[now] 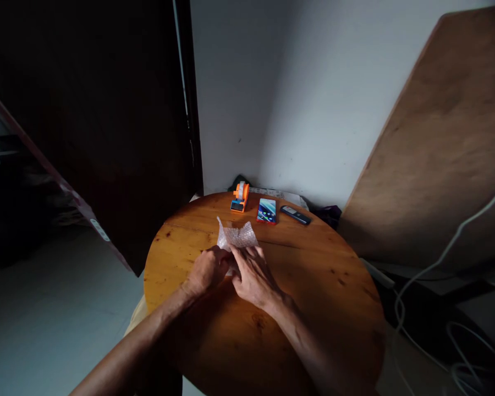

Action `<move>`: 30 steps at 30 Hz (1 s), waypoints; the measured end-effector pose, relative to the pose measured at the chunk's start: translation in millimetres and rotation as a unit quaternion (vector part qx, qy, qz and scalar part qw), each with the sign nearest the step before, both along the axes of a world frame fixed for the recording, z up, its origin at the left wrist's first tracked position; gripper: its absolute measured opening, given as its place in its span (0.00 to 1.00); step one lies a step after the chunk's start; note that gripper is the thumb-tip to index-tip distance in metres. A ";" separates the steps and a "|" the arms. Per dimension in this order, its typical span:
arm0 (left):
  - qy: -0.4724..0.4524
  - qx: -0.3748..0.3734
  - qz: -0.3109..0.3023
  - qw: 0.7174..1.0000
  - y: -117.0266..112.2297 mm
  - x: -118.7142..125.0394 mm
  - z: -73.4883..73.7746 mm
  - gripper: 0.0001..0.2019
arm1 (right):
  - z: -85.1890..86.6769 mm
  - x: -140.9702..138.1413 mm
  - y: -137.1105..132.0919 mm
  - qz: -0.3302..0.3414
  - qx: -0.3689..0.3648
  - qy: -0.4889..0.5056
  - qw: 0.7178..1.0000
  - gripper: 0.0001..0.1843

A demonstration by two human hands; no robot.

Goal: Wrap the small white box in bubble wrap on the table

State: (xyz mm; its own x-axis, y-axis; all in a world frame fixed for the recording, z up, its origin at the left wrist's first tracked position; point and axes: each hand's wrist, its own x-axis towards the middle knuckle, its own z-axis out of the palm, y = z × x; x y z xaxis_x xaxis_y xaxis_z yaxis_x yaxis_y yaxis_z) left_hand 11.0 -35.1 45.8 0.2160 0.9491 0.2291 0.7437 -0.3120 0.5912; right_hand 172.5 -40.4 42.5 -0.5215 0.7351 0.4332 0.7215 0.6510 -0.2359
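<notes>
A piece of clear bubble wrap (241, 235) lies near the middle of the round wooden table, one corner sticking up at its far left. My left hand (208, 270) is curled closed at its near left edge, with the fingertips partly hidden behind my other hand. Across the near side of the wrap, my right hand (253, 276) lies with its fingers stretched out over it. Whether anything is inside the wrap cannot be seen.
Behind the wrap stand an orange tape dispenser (240, 197), a smartphone (267, 211) with its screen lit, and a dark handset (296, 214). The round table (313, 275) borders a pale wall. A wooden board (441, 137) leans at right, near a white cable (454, 247).
</notes>
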 end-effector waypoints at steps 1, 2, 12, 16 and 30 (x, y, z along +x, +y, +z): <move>0.040 0.044 0.009 0.998 -0.8 1.7 -4.3 0.14 | 0.9 3.5 2.0 0.001 -0.004 0.017 1.000 0.34; 0.069 0.086 0.010 0.994 -1.5 2.7 -8.9 0.13 | 1.8 8.2 4.9 -0.001 -0.007 0.038 0.999 0.33; 0.069 0.132 -0.066 0.987 9.2 -7.1 -29.4 0.11 | 8.0 57.2 35.5 -0.217 -0.226 0.116 0.943 0.40; 0.073 0.093 -0.069 0.991 8.6 -5.9 -25.1 0.11 | 3.3 49.4 35.1 -0.226 -0.251 0.066 0.939 0.43; -0.003 0.191 -0.054 0.980 3.6 0.1 -34.4 0.12 | 16.2 35.6 38.6 -0.071 -0.172 0.044 0.982 0.26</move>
State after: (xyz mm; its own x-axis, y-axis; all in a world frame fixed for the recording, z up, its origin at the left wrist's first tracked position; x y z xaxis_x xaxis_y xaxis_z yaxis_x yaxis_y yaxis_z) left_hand 11.1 -31.5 11.4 0.3074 0.7662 0.5643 0.6913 -0.5874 0.4209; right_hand 208.1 -1.8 58.7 -0.3742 0.9084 0.1863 0.7662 0.4160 -0.4898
